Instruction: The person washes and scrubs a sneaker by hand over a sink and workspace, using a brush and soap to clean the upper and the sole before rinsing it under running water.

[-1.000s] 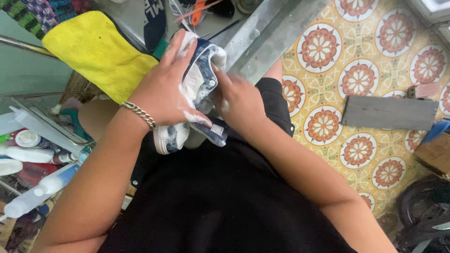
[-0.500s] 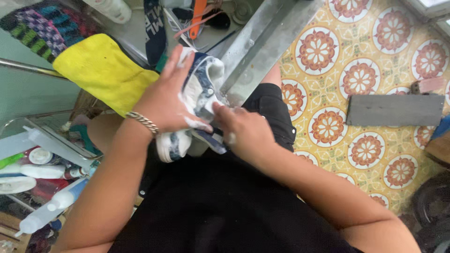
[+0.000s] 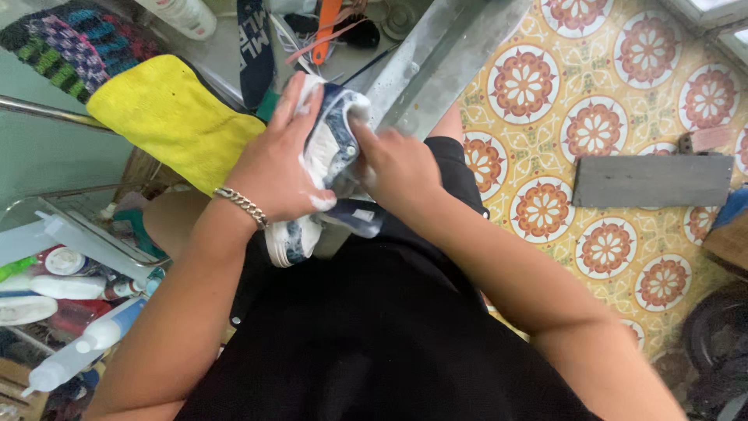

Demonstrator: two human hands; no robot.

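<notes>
over the lap | left hand wraps soapy sneaker | right hand at 3 o'clock, fingers pressing it | risk: foam-slick grip, shoe slips

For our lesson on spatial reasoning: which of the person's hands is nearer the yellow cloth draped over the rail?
Left. The left hand grips the soapy white-and-blue sneaker right beside the yellow cloth; the right hand is beyond the sneaker.

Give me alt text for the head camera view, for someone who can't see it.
A person's left hand holds a soapy white and blue sneaker over their lap while the right hand rubs it. A yellow cloth lies at left, patterned floor tiles at right.
</notes>
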